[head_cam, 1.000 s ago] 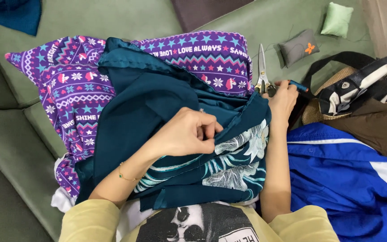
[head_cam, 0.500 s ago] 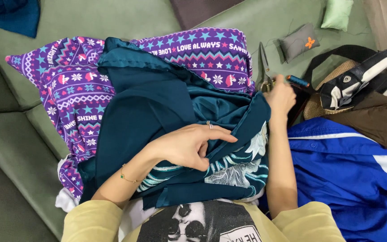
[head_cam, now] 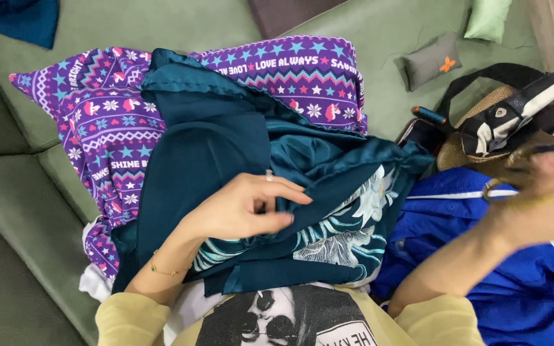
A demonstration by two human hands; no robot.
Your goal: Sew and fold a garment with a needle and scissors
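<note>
Resting palm-down, the left hand (head_cam: 242, 208) pinches the teal cloth (head_cam: 226, 147); the blurred right hand (head_cam: 546, 192) grips gold-handled scissors (head_cam: 514, 186).

One screen: a dark phone (head_cam: 420, 133) lies on the green couch between the teal cloth and the straw-and-striped bag, partly hidden, its glossy black face unlit with a thin pale rim. No packages, stuck-on labels or signs are in sight. Printed lettering appears only on fabric, in white on the purple patterned pillow (head_cam: 302, 70) at the top and on the black-and-white picture print of the shirt (head_cam: 290, 317) at the bottom edge.
</note>
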